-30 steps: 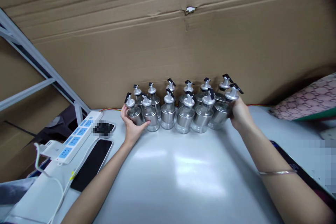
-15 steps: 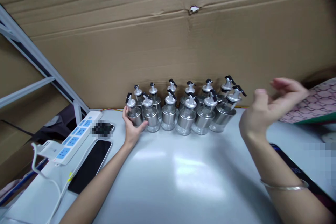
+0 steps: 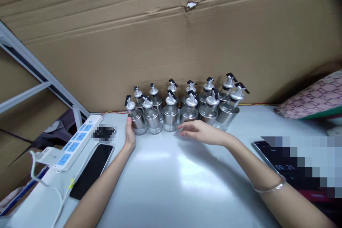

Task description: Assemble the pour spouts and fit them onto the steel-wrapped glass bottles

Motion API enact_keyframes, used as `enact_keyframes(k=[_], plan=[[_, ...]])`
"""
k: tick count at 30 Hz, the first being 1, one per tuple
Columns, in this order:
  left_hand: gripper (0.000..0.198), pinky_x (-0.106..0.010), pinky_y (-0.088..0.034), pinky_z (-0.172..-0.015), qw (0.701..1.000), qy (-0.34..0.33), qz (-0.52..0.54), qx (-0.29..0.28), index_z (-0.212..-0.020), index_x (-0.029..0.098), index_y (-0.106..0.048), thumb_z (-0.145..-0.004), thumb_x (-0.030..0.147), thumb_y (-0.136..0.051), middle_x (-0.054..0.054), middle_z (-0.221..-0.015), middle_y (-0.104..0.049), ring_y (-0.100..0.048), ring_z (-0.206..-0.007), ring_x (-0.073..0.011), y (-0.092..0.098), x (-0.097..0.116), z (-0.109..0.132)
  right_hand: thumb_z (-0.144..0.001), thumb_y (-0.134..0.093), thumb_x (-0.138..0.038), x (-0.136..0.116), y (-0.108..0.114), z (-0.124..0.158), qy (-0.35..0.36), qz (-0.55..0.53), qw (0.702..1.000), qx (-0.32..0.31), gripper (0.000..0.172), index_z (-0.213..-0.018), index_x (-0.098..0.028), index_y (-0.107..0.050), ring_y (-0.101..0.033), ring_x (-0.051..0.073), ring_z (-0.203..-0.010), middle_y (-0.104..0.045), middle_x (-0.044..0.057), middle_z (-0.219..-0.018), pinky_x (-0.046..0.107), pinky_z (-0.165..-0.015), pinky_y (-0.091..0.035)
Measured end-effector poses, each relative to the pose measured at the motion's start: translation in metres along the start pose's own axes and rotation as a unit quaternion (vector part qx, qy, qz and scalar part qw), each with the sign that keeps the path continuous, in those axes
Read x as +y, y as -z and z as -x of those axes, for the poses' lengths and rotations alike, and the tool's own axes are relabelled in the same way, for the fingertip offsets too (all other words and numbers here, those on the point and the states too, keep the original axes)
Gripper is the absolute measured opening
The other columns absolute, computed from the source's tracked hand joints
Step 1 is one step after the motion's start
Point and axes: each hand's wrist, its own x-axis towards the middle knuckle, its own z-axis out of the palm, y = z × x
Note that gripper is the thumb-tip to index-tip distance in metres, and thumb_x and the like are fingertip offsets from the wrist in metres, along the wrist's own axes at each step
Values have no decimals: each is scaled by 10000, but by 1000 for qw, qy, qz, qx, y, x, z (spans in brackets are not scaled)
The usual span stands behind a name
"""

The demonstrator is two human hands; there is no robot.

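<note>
Two rows of glass oil dispenser bottles stand along the back of the table, with steel sleeves and silver spout caps with black levers. My left hand is open, held upright against the left side of the leftmost front bottle. My right hand is open too, its fingers stretched leftward low in front of the front row. Its fingertips are close to the base of a middle front bottle; whether they touch it I cannot tell. The hand partly covers the bottles behind it.
A white power strip with a plugged-in charger and a black phone lie at left. Another phone showing a timer rests at right, near pink patterned fabric. A cardboard wall rises behind the bottles.
My right hand has come down from the raised position at right to the front of the bottles. My left hand's thumb has left the front of the leftmost bottle, which now stands slightly nearer.
</note>
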Motion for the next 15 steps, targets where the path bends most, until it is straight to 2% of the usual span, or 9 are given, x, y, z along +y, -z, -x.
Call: enact_keyframes(k=[4, 9, 15], plan=[[626, -360, -504, -886, 1000, 7, 7, 8, -875, 189, -655, -732, 777, -495, -51, -911, -697, -633, -1000, -248, -2, 2, 1, -868, -535, -253, 0, -8, -2, 20, -26, 999, -19, 362, -1209, -161, -614, -689, 238, -993, -731, 110, -1071, 430, -890, -543], [669, -370, -475, -965, 1000, 9, -4, 20, -888, 197, -661, -741, 812, -444, -63, -923, -696, -609, -1079, -257, -3, 1, -1, -920, -435, -221, 7, -18, -12, 66, -64, 996, -7, 379, -1285, -197, -535, -623, 196, -1133, -626, 113, -1272, 441, -984, -493], [693, -389, -437, -1023, 999, -13, -29, 28, -912, 189, -648, -768, 816, -387, -72, -930, -693, -594, -1113, -260, -6, -1, -2, -885, -486, -224, 12, -24, -15, 66, -49, 996, -18, 376, -1254, -166, -531, -621, 210, -1121, -630, 142, -1243, 452, -979, -488]])
